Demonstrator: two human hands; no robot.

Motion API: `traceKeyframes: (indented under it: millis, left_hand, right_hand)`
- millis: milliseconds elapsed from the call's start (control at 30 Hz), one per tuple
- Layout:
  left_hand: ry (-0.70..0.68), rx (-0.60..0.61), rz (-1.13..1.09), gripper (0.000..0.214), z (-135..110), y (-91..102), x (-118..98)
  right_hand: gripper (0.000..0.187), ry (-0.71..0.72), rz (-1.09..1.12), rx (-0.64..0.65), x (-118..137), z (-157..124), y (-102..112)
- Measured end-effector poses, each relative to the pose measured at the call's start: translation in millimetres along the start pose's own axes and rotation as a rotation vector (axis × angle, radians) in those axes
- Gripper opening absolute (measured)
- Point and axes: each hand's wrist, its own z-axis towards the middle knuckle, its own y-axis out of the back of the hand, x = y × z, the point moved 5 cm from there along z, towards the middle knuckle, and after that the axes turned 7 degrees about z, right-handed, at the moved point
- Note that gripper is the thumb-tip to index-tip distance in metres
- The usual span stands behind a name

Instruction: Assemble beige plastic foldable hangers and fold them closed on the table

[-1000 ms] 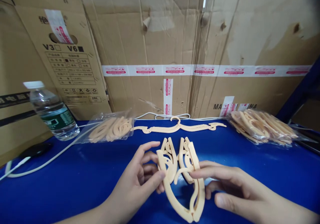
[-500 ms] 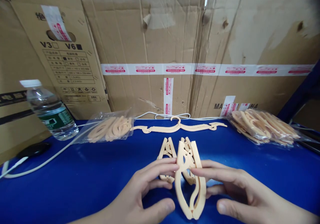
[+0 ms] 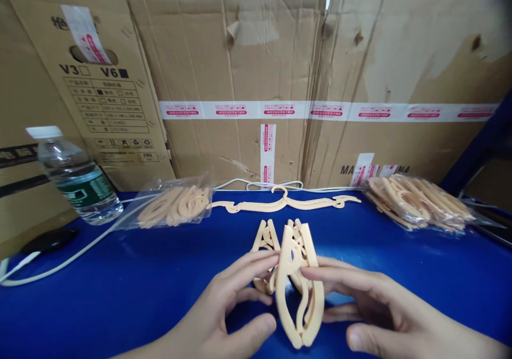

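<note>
A cream plastic folding hanger (image 3: 298, 284), folded almost closed, stands on edge between my two hands above the blue table (image 3: 120, 295). My left hand (image 3: 232, 305) presses its fingertips against the hanger's left arm, thumb low in front. My right hand (image 3: 372, 305) presses its fingers against the right arm. A second folded cream hanger piece (image 3: 264, 241) lies on the table just behind my left fingers.
An unfolded hanger (image 3: 286, 203) lies at the table's back. Clear bags of folded hangers sit at the back left (image 3: 176, 207) and the back right (image 3: 418, 201). A water bottle (image 3: 76, 180), a white cable (image 3: 72, 255) and a dark object (image 3: 50, 239) are at left. Cardboard boxes (image 3: 260, 71) wall the back.
The hanger's two arms have been pushed together from spread apart to nearly closed. My left hand moved right, onto the hanger.
</note>
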Motion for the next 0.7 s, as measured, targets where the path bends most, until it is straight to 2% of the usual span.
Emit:
traceKeyframes:
  millis: [167, 333, 467, 700]
  left_hand:
    - [-0.019, -0.022, 0.072, 0.072, -4.9, 0.2, -6.5]
    - [-0.044, -0.027, 0.197, 0.059, -4.0, 1.5, -9.4]
    - [-0.051, 0.026, 0.186, 0.061, -2.8, 0.7, -7.5]
    - [-0.093, 0.004, 0.229, 0.068, -6.3, -1.0, -5.0]
  right_hand:
    - [0.049, 0.016, 0.041, -0.015, 1.9, -0.5, 2.6]
    - [0.051, 0.011, 0.06, 0.031, -1.4, -0.7, 0.2]
    - [0.054, 0.003, 0.087, 0.051, -4.1, -1.9, -1.0]
    - [0.054, 0.001, 0.09, 0.018, -3.2, -2.5, 1.0]
